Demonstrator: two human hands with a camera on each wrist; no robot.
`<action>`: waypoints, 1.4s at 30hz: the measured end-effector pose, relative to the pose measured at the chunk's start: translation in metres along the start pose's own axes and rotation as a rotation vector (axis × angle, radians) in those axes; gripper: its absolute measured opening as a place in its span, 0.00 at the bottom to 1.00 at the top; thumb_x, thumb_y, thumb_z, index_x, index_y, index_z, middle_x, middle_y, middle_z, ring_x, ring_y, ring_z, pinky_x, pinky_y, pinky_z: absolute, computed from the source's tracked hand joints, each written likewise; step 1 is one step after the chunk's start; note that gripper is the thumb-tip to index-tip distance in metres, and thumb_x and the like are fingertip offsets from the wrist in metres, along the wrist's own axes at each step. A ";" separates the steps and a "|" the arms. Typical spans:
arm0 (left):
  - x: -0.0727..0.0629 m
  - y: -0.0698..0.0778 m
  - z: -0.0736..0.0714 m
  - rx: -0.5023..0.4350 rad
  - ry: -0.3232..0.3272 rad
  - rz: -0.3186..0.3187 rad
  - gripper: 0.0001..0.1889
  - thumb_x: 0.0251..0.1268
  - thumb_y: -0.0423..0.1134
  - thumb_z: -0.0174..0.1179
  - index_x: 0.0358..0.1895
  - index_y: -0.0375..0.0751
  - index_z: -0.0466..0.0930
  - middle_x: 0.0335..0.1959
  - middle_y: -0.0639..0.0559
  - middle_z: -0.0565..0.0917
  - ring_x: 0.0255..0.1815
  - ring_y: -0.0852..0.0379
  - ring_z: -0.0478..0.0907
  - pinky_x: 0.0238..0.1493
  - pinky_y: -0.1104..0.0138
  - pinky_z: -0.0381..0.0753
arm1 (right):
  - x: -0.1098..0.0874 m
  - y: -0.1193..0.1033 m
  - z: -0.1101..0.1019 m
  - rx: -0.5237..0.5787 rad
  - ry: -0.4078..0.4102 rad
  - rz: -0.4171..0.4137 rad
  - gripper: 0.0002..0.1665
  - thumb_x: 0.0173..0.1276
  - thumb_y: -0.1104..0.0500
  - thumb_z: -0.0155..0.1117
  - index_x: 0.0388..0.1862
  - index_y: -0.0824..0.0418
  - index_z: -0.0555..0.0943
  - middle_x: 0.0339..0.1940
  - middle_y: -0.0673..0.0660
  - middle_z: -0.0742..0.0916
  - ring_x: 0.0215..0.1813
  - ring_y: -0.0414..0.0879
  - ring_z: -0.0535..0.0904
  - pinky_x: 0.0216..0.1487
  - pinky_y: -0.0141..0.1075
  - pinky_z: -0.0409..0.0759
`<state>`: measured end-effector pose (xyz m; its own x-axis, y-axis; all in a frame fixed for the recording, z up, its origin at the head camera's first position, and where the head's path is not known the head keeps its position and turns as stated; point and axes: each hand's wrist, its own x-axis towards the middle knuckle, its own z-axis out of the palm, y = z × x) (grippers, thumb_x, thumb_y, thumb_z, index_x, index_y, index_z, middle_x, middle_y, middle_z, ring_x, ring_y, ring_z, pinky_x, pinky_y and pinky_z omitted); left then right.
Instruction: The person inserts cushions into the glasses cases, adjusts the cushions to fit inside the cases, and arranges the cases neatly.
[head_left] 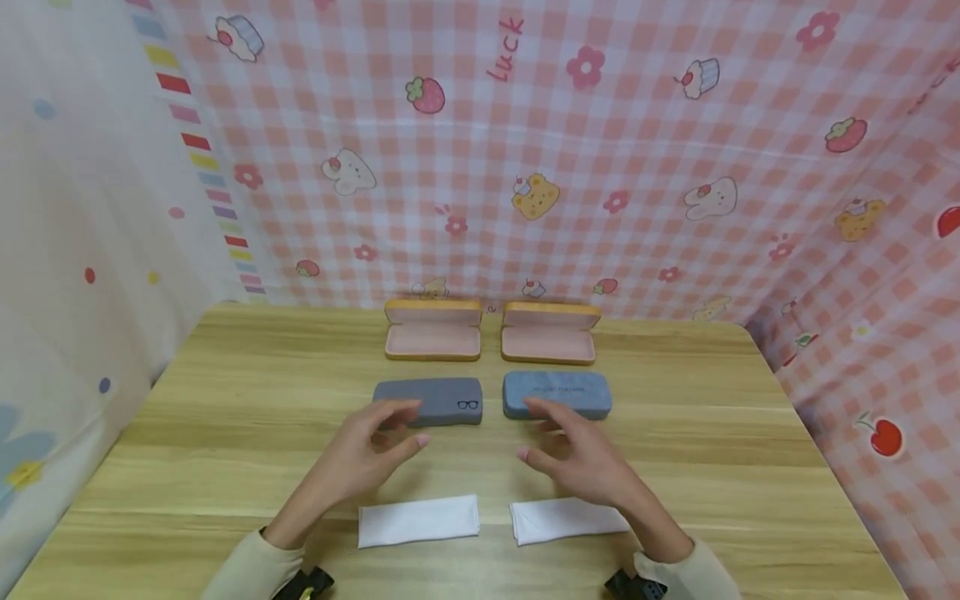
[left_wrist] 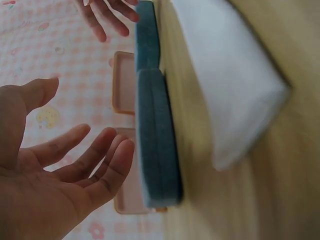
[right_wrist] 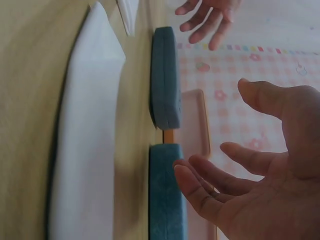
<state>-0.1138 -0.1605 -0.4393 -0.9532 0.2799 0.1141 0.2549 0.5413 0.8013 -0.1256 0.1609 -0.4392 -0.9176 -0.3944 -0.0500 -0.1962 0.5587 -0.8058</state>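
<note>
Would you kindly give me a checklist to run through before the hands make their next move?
1. Hands free: ok; the left hand and right hand hold nothing.
2. Front cases closed: ok; the gray case and blue case are both shut.
3. Rear cases open: ok; the left orange case and right orange case have raised lids.
4. Cloths fully visible from the head: not ok; the right arm hides part of the right cloth.
5. Closed cases' contents: cannot tell.
</note>
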 end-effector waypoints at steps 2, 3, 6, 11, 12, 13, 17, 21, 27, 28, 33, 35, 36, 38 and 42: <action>-0.005 -0.004 -0.003 0.002 -0.012 -0.012 0.25 0.69 0.45 0.68 0.63 0.37 0.80 0.53 0.40 0.86 0.50 0.48 0.84 0.48 0.61 0.87 | 0.000 -0.001 0.004 0.006 -0.012 -0.003 0.40 0.71 0.47 0.70 0.77 0.54 0.69 0.71 0.60 0.79 0.68 0.58 0.78 0.68 0.55 0.78; -0.007 -0.006 -0.004 0.005 -0.018 -0.019 0.24 0.69 0.45 0.68 0.62 0.36 0.81 0.53 0.40 0.86 0.49 0.49 0.84 0.48 0.61 0.86 | 0.001 -0.001 0.006 0.006 -0.017 -0.004 0.39 0.71 0.47 0.70 0.77 0.54 0.69 0.70 0.60 0.79 0.67 0.58 0.78 0.67 0.55 0.78; -0.013 -0.012 -0.007 0.004 -0.037 -0.043 0.22 0.68 0.45 0.69 0.59 0.36 0.83 0.49 0.43 0.87 0.46 0.54 0.84 0.46 0.65 0.86 | 0.002 -0.002 0.013 0.013 -0.033 -0.015 0.37 0.71 0.48 0.70 0.76 0.55 0.70 0.69 0.60 0.80 0.66 0.57 0.79 0.66 0.55 0.79; -0.022 -0.020 -0.009 0.001 -0.087 -0.022 0.19 0.69 0.43 0.68 0.56 0.33 0.84 0.43 0.46 0.88 0.41 0.60 0.84 0.41 0.70 0.85 | 0.002 -0.003 0.023 0.008 -0.059 -0.011 0.36 0.72 0.47 0.69 0.75 0.57 0.72 0.67 0.59 0.82 0.64 0.55 0.81 0.65 0.54 0.79; -0.023 -0.021 -0.010 -0.006 -0.103 -0.026 0.19 0.69 0.43 0.68 0.56 0.32 0.84 0.42 0.47 0.88 0.40 0.61 0.83 0.41 0.70 0.85 | 0.002 -0.003 0.025 0.000 -0.066 -0.011 0.36 0.72 0.47 0.69 0.74 0.57 0.72 0.66 0.58 0.83 0.63 0.54 0.81 0.65 0.54 0.79; -0.025 -0.022 -0.011 -0.009 -0.121 -0.027 0.19 0.69 0.43 0.68 0.56 0.32 0.84 0.42 0.48 0.88 0.40 0.63 0.82 0.41 0.71 0.85 | 0.002 -0.003 0.027 -0.003 -0.075 -0.016 0.36 0.72 0.47 0.68 0.74 0.57 0.72 0.66 0.58 0.83 0.63 0.53 0.81 0.64 0.53 0.80; -0.031 -0.025 -0.013 -0.038 -0.188 -0.076 0.21 0.68 0.45 0.68 0.56 0.34 0.83 0.44 0.48 0.87 0.40 0.65 0.80 0.41 0.72 0.83 | 0.002 -0.003 0.036 -0.018 -0.102 -0.050 0.35 0.73 0.46 0.68 0.73 0.59 0.73 0.63 0.57 0.84 0.61 0.51 0.81 0.61 0.49 0.81; -0.037 -0.029 -0.016 -0.048 -0.241 -0.107 0.22 0.67 0.47 0.69 0.57 0.35 0.83 0.43 0.48 0.85 0.39 0.66 0.78 0.39 0.72 0.81 | 0.004 -0.006 0.044 -0.015 -0.138 -0.066 0.34 0.73 0.47 0.68 0.72 0.60 0.74 0.60 0.56 0.84 0.58 0.49 0.80 0.58 0.42 0.82; -0.048 -0.033 -0.024 -0.039 -0.280 -0.136 0.18 0.63 0.45 0.72 0.50 0.37 0.85 0.37 0.52 0.82 0.34 0.66 0.75 0.34 0.73 0.77 | 0.007 -0.015 0.058 -0.017 -0.184 -0.101 0.30 0.72 0.49 0.69 0.67 0.63 0.77 0.53 0.56 0.84 0.53 0.48 0.79 0.53 0.36 0.81; -0.050 -0.033 -0.024 -0.038 -0.283 -0.144 0.17 0.62 0.44 0.73 0.49 0.37 0.85 0.35 0.53 0.82 0.33 0.66 0.74 0.33 0.73 0.77 | 0.007 -0.015 0.061 -0.025 -0.187 -0.105 0.29 0.72 0.49 0.69 0.65 0.62 0.78 0.52 0.55 0.84 0.52 0.47 0.79 0.52 0.35 0.81; -0.054 -0.035 -0.024 -0.031 -0.294 -0.169 0.14 0.56 0.40 0.76 0.42 0.38 0.84 0.31 0.55 0.79 0.31 0.67 0.73 0.33 0.74 0.75 | 0.006 -0.016 0.069 -0.071 -0.194 -0.119 0.22 0.70 0.50 0.72 0.57 0.59 0.83 0.45 0.51 0.83 0.46 0.41 0.77 0.48 0.30 0.78; -0.054 -0.036 -0.024 -0.036 -0.298 -0.168 0.14 0.54 0.38 0.77 0.41 0.38 0.84 0.30 0.54 0.79 0.31 0.67 0.73 0.33 0.74 0.75 | 0.007 -0.016 0.070 -0.097 -0.187 -0.127 0.19 0.68 0.52 0.73 0.54 0.58 0.84 0.43 0.50 0.83 0.44 0.39 0.76 0.47 0.29 0.77; -0.054 -0.036 -0.024 -0.038 -0.299 -0.167 0.14 0.54 0.37 0.77 0.41 0.38 0.84 0.29 0.54 0.79 0.30 0.67 0.73 0.32 0.74 0.74 | 0.007 -0.016 0.071 -0.109 -0.183 -0.132 0.18 0.68 0.52 0.74 0.53 0.58 0.84 0.42 0.50 0.83 0.44 0.39 0.76 0.47 0.29 0.76; -0.054 -0.036 -0.025 -0.040 -0.302 -0.164 0.15 0.52 0.36 0.78 0.40 0.37 0.83 0.28 0.54 0.78 0.29 0.67 0.72 0.31 0.74 0.74 | 0.007 -0.016 0.073 -0.130 -0.172 -0.144 0.16 0.66 0.54 0.75 0.50 0.57 0.85 0.40 0.50 0.83 0.42 0.38 0.76 0.46 0.29 0.76; -0.053 -0.037 -0.024 -0.022 -0.305 -0.170 0.14 0.51 0.35 0.78 0.37 0.38 0.83 0.25 0.55 0.77 0.27 0.67 0.72 0.29 0.74 0.73 | 0.008 -0.017 0.075 -0.163 -0.146 -0.179 0.12 0.65 0.56 0.76 0.44 0.57 0.85 0.36 0.50 0.82 0.40 0.38 0.75 0.44 0.29 0.75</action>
<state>-0.0763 -0.2146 -0.4614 -0.8882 0.4137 -0.2000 0.0902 0.5838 0.8069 -0.1031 0.0934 -0.4702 -0.8060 -0.5918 -0.0090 -0.4148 0.5755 -0.7048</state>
